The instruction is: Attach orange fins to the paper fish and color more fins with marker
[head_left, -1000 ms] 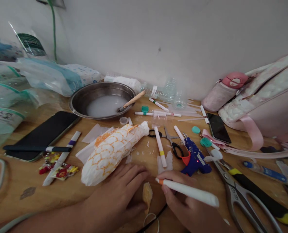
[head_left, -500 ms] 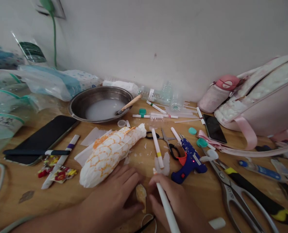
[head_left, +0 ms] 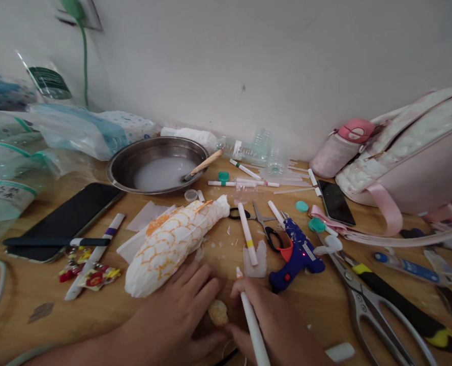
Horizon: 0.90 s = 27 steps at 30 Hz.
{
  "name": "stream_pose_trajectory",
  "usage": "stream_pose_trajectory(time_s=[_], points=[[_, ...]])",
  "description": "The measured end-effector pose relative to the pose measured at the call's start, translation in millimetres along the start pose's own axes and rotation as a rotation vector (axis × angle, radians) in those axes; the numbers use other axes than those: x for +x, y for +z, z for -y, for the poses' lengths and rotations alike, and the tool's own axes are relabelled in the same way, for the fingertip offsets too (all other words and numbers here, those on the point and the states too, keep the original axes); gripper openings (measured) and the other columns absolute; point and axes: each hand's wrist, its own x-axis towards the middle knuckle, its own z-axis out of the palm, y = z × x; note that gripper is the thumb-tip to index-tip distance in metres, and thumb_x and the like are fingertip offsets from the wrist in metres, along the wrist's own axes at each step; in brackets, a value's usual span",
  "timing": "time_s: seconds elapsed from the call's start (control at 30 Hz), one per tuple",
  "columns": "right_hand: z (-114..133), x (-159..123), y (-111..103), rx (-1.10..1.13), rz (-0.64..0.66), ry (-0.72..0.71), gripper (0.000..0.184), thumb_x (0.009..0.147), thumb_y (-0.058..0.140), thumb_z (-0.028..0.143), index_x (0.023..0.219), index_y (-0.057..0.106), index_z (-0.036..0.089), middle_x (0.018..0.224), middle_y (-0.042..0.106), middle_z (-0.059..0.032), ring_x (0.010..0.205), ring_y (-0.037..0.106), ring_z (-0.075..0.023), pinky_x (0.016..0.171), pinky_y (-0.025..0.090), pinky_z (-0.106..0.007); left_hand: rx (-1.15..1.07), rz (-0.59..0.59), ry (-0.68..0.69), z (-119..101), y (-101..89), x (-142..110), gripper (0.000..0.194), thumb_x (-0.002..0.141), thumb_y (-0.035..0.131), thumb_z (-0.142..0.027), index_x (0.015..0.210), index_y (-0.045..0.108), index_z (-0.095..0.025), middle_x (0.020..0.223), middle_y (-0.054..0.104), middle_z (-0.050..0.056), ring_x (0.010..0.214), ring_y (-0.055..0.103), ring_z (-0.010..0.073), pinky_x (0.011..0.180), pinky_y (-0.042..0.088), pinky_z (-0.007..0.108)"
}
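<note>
A white marker pen (head_left: 253,325) with an orange-tinted tip is gripped in my right hand (head_left: 275,315), pointing away from me. My left hand (head_left: 176,310) rests on the table with its thumb and index finger around a small yellowish piece (head_left: 218,312), whose kind I cannot make out. Just beyond the left hand lies a white fish-shaped object (head_left: 172,244) with orange scale lines drawn on it. Ahead of the right hand are another white marker (head_left: 247,234) with a yellow band and a blue glue gun (head_left: 297,254) with a red light lit.
A metal bowl (head_left: 115,170) of cloudy liquid with a wooden-handled brush (head_left: 206,162) stands at the back. Large scissors (head_left: 359,300) lie at right, small scissors (head_left: 264,218) in the middle. Left are a phone (head_left: 69,213) and plastic bottles (head_left: 8,178); a pink bag (head_left: 420,157) stands right.
The yellowish piece has turned and shifted slightly left, and now looks shorter and rounder. The right hand and its marker have moved slightly left, with the tip farther from the piece.
</note>
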Motion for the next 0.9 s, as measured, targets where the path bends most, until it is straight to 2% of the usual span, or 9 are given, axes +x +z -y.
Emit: stream_pose_trajectory(time_s=[0.13,0.3,0.47,0.63,0.77,0.9], points=[[-2.6,1.2,2.2,-0.029,-0.008,-0.025,0.031,0.068,0.058,0.01,0.093,0.05,0.025,0.086,0.068,0.0016,0.076,0.066,-0.0184,0.065,0.043,-0.024,0.03,0.111,0.009,-3.4,-5.2,-1.8,0.026,0.075,0.064,-0.021,0.1,0.064,-0.018,0.102,0.065,0.01,0.091,0.06,0.0292,0.077,0.052,0.043],[-5.9,-0.5,4.1,-0.046,-0.019,-0.059,0.031,0.068,0.059,0.011,0.095,0.05,0.025,0.084,0.067,0.0018,0.073,0.065,-0.0177,0.063,0.043,-0.024,-0.007,0.071,-0.024,-2.3,-1.5,-5.9,0.022,0.071,0.06,-0.012,0.091,0.063,-0.019,0.098,0.064,0.007,0.09,0.06,0.0263,0.074,0.052,0.036],[-3.6,-0.9,0.0,0.07,0.015,-0.056,0.029,0.066,0.062,0.014,0.091,0.053,0.025,0.077,0.064,0.004,0.065,0.059,-0.0132,0.059,0.041,-0.02,-0.078,0.069,-0.057,-2.3,-2.0,-3.7,0.019,0.065,0.06,-0.01,0.081,0.06,-0.018,0.095,0.064,0.006,0.086,0.061,0.024,0.07,0.05,0.032],[-3.3,1.0,-0.3,0.168,0.003,-0.083,0.023,0.069,0.057,0.009,0.087,0.056,0.024,0.072,0.061,0.0057,0.062,0.055,-0.0103,0.057,0.038,-0.018,-0.225,0.064,-0.027,-2.9,-5.5,0.1,0.008,0.072,0.059,-0.014,0.07,0.054,-0.02,0.074,0.064,0.0,0.066,0.06,0.0163,0.059,0.046,0.025],[-1.2,0.0,-4.0,0.279,-0.003,-0.06,0.018,0.071,0.056,0.009,0.083,0.053,0.022,0.063,0.051,0.0084,0.054,0.047,-0.008,0.053,0.035,-0.017,-0.375,0.062,-0.12,-3.4,-5.5,-2.3,0.005,0.078,0.058,-0.025,0.078,0.056,-0.02,0.071,0.064,-0.001,0.061,0.059,0.0157,0.054,0.043,0.024],[-1.7,-1.4,-3.9,0.365,-0.029,-0.087,0.021,0.071,0.057,0.008,0.083,0.05,0.023,0.061,0.046,0.0098,0.053,0.044,-0.008,0.05,0.032,-0.017,-0.605,0.068,-0.203,0.1,-1.5,-2.4,0.012,0.087,0.045,-0.029,0.079,0.051,-0.021,0.071,0.06,-0.002,0.062,0.056,0.0147,0.055,0.043,0.022]])
